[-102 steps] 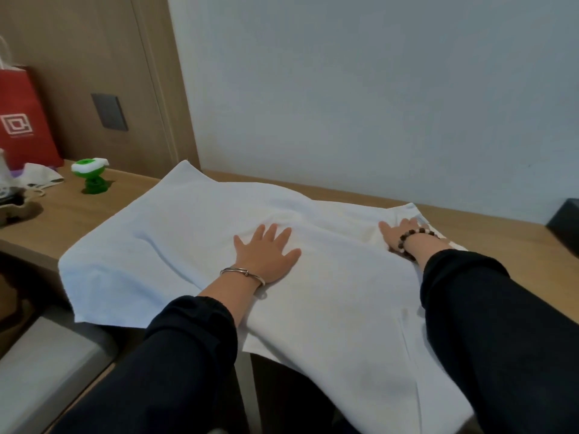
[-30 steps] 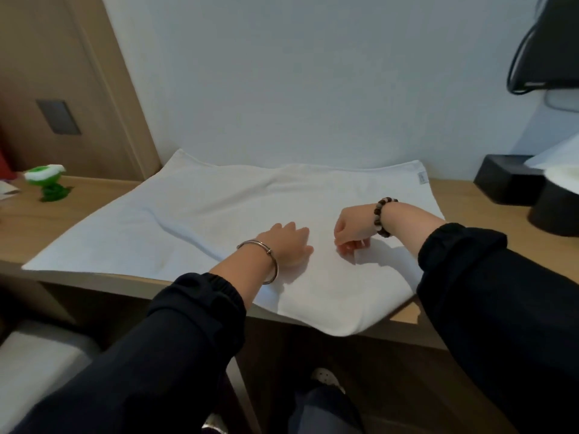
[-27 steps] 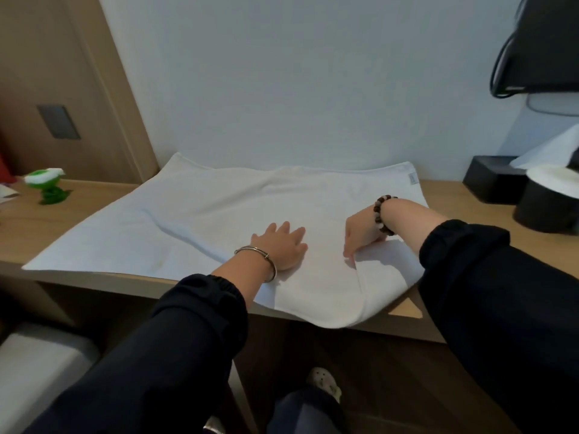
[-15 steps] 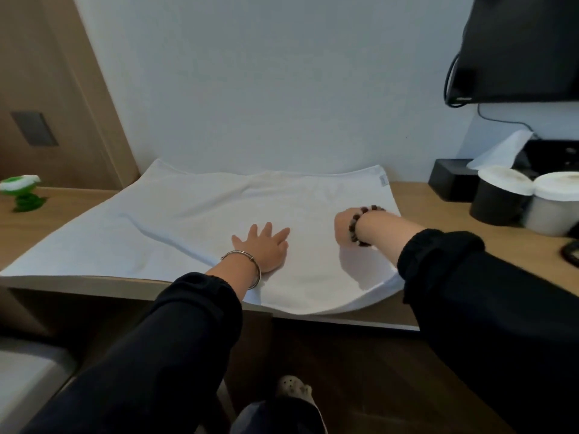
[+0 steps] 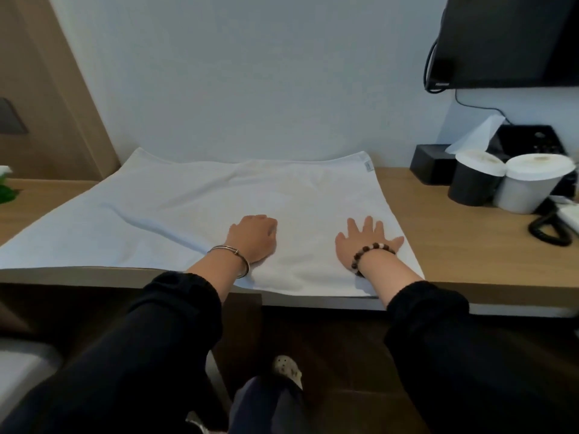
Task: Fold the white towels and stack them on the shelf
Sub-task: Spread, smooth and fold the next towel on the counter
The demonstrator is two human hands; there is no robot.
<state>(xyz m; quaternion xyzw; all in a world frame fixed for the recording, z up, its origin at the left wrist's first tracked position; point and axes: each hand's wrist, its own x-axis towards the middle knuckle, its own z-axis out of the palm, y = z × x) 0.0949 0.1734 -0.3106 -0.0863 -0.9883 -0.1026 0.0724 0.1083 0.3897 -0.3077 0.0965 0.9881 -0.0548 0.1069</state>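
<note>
A white towel (image 5: 219, 198) lies spread over the wooden desk (image 5: 470, 245), its back edge against the wall and its front edge slightly over the desk's front. A small label (image 5: 368, 166) sits at its far right corner. My left hand (image 5: 253, 238) rests on the towel near the front middle, fingers bent down at the knuckles, their tips hidden. My right hand (image 5: 369, 241) lies flat with fingers spread on the towel's front right part, close to its right edge. No shelf is in view.
On the desk's right stand a dark lidded cup (image 5: 474, 183), a white lidded cup (image 5: 532, 187), a black tissue box (image 5: 434, 164) and a coiled phone cord (image 5: 548, 231). A black screen (image 5: 513, 39) hangs above. A green toy (image 5: 4, 187) is at the left edge.
My right hand has moved right towards the towel's edge and opened flat from a curled pose. My left hand's fingers have bent down. The view has shifted right.
</note>
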